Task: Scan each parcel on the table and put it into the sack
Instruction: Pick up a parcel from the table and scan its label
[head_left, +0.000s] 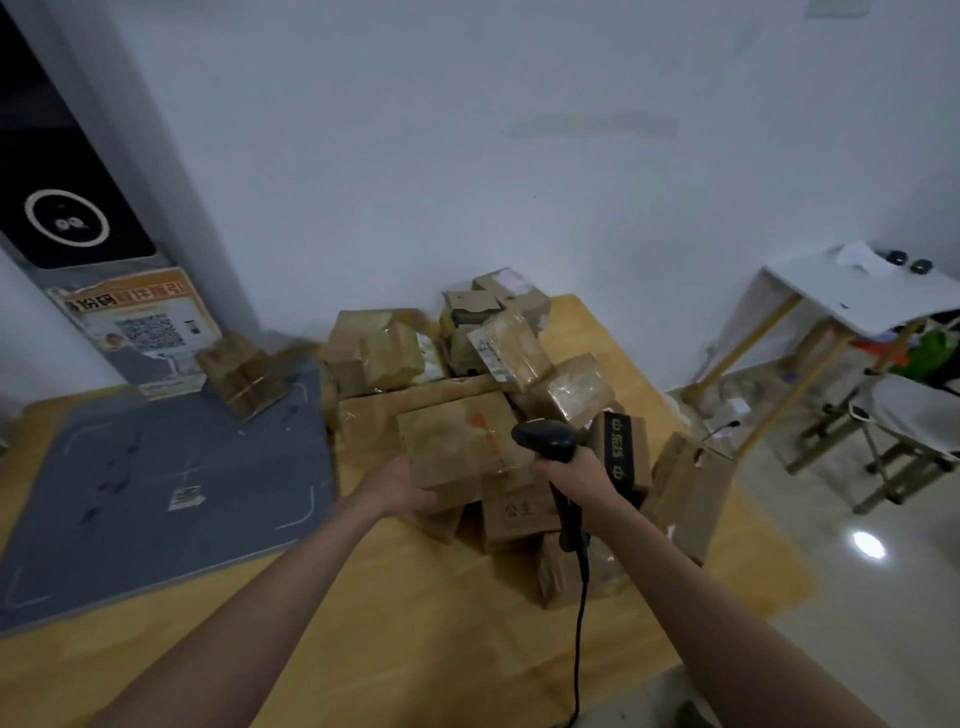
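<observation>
A heap of several brown cardboard parcels (498, 358) covers the middle and back of the wooden table (426, 613). My left hand (402, 486) grips the near left corner of a flat brown parcel (457, 441) on top of the heap. My right hand (574, 475) holds a black handheld barcode scanner (548, 441) just right of that parcel, its head turned toward it. The scanner's black cable (581, 623) hangs down toward me. No sack is in view.
A grey mat (156, 493) lies on the table's left part, with one small parcel (241, 374) at its far corner. A dark kiosk with a QR poster (135, 322) stands at the back left. A white side table (852, 296) and a stool (904, 421) stand to the right.
</observation>
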